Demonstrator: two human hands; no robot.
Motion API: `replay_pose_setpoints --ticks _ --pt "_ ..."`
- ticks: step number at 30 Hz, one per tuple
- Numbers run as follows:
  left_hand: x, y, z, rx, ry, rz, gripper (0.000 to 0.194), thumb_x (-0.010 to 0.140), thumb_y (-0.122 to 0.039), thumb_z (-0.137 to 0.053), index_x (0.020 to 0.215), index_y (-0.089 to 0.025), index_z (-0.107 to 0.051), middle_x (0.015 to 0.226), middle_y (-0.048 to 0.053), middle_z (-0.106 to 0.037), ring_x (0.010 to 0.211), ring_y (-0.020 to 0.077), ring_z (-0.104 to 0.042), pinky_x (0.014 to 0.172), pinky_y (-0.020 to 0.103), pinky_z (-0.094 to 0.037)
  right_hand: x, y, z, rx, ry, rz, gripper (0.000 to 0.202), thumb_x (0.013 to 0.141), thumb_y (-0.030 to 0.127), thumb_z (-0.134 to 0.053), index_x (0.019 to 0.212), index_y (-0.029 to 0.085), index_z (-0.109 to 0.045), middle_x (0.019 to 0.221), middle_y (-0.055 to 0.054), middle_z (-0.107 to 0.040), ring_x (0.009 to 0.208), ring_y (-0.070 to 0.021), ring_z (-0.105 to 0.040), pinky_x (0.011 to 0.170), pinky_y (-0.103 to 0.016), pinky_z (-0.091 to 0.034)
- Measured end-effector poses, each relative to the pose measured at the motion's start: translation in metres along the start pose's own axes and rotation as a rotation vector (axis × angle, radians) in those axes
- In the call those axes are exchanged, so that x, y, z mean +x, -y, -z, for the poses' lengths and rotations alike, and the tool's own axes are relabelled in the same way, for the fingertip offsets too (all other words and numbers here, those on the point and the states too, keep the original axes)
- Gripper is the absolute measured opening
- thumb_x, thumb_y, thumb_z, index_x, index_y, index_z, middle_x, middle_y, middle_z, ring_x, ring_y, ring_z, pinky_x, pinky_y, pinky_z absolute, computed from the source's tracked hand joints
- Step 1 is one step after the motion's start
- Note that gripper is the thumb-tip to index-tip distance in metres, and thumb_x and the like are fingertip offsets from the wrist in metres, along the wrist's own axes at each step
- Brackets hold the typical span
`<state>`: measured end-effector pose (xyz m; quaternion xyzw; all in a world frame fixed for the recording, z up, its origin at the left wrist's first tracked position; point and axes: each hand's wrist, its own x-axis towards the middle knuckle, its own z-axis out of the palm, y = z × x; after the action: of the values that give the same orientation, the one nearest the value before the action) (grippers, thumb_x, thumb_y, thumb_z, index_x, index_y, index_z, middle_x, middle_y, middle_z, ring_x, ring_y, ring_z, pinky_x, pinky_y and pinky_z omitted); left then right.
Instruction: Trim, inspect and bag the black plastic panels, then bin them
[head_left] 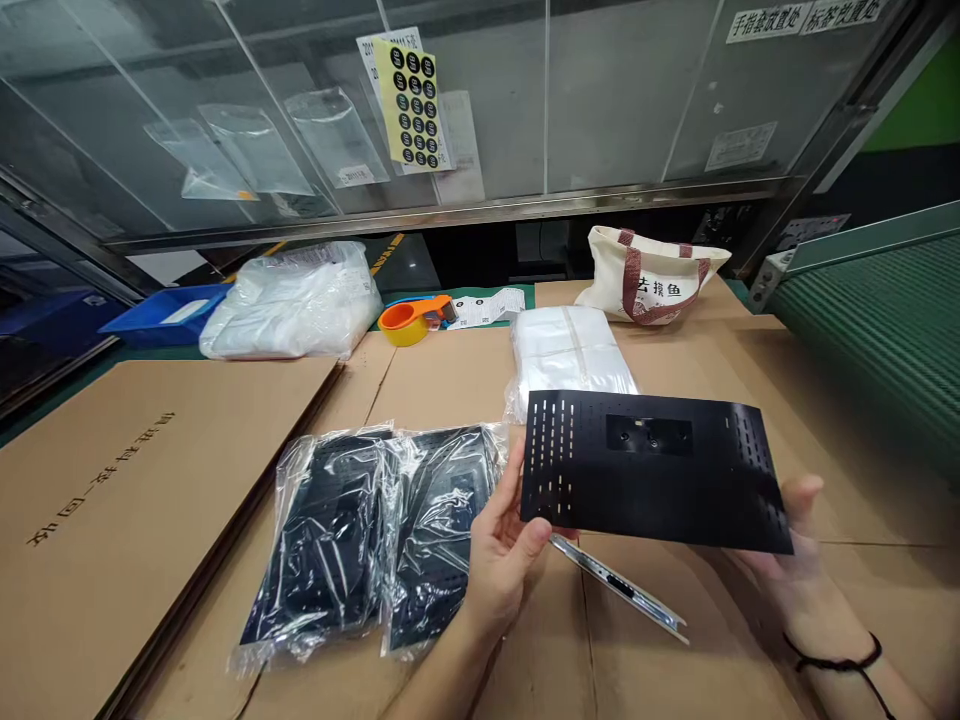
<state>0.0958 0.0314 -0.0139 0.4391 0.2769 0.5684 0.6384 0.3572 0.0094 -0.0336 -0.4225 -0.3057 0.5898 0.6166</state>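
Observation:
A black perforated panel (652,490) is held up above the cardboard-covered table. My left hand (506,545) grips its left edge, thumb on the front face and fingers behind. At the panel's right end is my right hand (795,540), with its thumb up beside the edge and its fingers partly hidden underneath. A shiny metal strip (622,588) lies slanted below the panel, near my left hand. Two black panels in clear plastic bags (322,540) (442,530) lie side by side to the left of my left hand.
Stacked cardboard (150,500) covers the left side. Behind are a blue tray (161,318), a wrapped plastic bundle (296,300), a tape dispenser (409,320), clear bags (570,350) and a cloth bag (652,275). A green ribbed surface (885,320) is at right.

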Motion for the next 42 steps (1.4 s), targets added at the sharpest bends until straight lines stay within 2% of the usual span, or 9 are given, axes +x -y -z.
replay_pose_setpoints --ticks 3,7,15,25,28,32,37,40,42 --pt "0.001 0.001 -0.001 0.056 -0.047 -0.020 0.058 0.084 -0.028 -0.069 0.137 -0.039 -0.049 0.146 0.002 -0.049 0.103 0.0216 -0.068 0.089 0.035 -0.058 0.000 -0.007 0.003 0.021 0.028 0.024 0.061 0.066 0.083 -0.056 0.094 0.033 -0.076 0.093 -0.005 -0.077 0.110 -0.0322 -0.066 0.103 -0.049 -0.047" --pt "0.002 0.004 -0.001 0.221 -0.173 -0.086 0.055 0.084 -0.029 -0.068 0.137 -0.035 -0.051 0.147 0.000 -0.047 0.137 0.0230 -0.042 0.113 0.033 -0.037 0.002 -0.017 0.003 -0.023 0.034 0.066 0.067 0.063 0.081 -0.061 0.104 0.029 -0.074 0.102 -0.008 -0.076 0.106 -0.0342 -0.067 0.096 -0.050 -0.052" --pt "0.003 0.013 0.010 0.355 -0.309 -0.123 0.046 0.093 -0.041 -0.054 0.137 -0.026 -0.053 0.148 0.006 -0.046 0.141 0.0264 -0.036 0.121 0.043 -0.022 0.003 -0.014 -0.018 -0.112 0.149 0.110 0.058 0.062 0.077 -0.067 0.092 0.028 -0.075 0.081 -0.007 -0.077 0.072 -0.0288 -0.074 0.067 -0.040 -0.062" --pt "0.003 0.011 0.008 0.379 -0.316 -0.179 0.045 0.093 -0.040 -0.053 0.137 -0.028 -0.052 0.146 0.005 -0.046 0.141 0.0255 -0.034 0.120 0.042 -0.022 0.003 -0.011 -0.029 -0.079 0.102 0.081 0.043 0.067 0.063 -0.074 0.089 0.025 -0.074 0.082 -0.005 -0.076 0.063 -0.0213 -0.071 0.059 -0.031 -0.060" --pt "0.004 0.011 0.009 0.400 -0.347 -0.180 0.044 0.093 -0.038 -0.054 0.136 -0.029 -0.052 0.146 0.003 -0.045 0.141 0.0240 -0.033 0.119 0.039 -0.023 0.003 -0.012 -0.028 -0.174 0.099 0.117 0.036 0.071 0.054 -0.076 0.090 0.023 -0.073 0.084 -0.005 -0.076 0.067 -0.0207 -0.072 0.062 -0.030 -0.060" --pt "0.007 0.009 0.007 0.322 -0.363 -0.200 0.041 0.093 -0.043 -0.053 0.131 -0.026 -0.058 0.141 0.004 -0.052 0.138 0.0237 -0.039 0.119 0.038 -0.024 0.002 -0.015 -0.025 -0.539 0.099 0.430 0.012 0.081 0.030 -0.072 0.093 0.025 -0.072 0.085 -0.003 -0.076 0.077 -0.0185 -0.073 0.070 -0.027 -0.059" --pt "0.004 0.006 -0.002 0.269 -0.307 -0.228 0.044 0.090 -0.043 -0.055 0.130 -0.024 -0.056 0.146 0.007 -0.048 0.139 0.0263 -0.037 0.118 0.041 -0.026 0.000 -0.022 -0.026 -0.918 -0.047 0.904 0.043 0.085 0.021 -0.063 0.127 0.031 -0.057 0.131 -0.007 -0.062 0.127 -0.0273 -0.053 0.104 -0.052 -0.044" --pt "0.000 0.007 -0.005 0.337 -0.301 -0.214 0.047 0.087 -0.031 -0.061 0.133 -0.026 -0.052 0.150 0.006 -0.042 0.142 0.0259 -0.031 0.120 0.042 -0.023 0.000 -0.028 -0.028 -1.005 -0.218 0.893 0.068 0.085 0.028 -0.063 0.146 0.033 -0.035 0.154 -0.009 -0.035 0.140 -0.0307 -0.035 0.110 -0.058 -0.035" --pt "-0.003 0.008 -0.006 0.345 -0.292 -0.215 0.052 0.087 -0.027 -0.061 0.137 -0.028 -0.048 0.153 0.004 -0.038 0.145 0.0243 -0.027 0.121 0.040 -0.022 0.000 -0.032 -0.030 -0.990 -0.254 0.820 0.076 0.086 0.031 -0.062 0.151 0.032 -0.023 0.157 -0.008 -0.029 0.142 -0.0300 -0.032 0.112 -0.055 -0.033"
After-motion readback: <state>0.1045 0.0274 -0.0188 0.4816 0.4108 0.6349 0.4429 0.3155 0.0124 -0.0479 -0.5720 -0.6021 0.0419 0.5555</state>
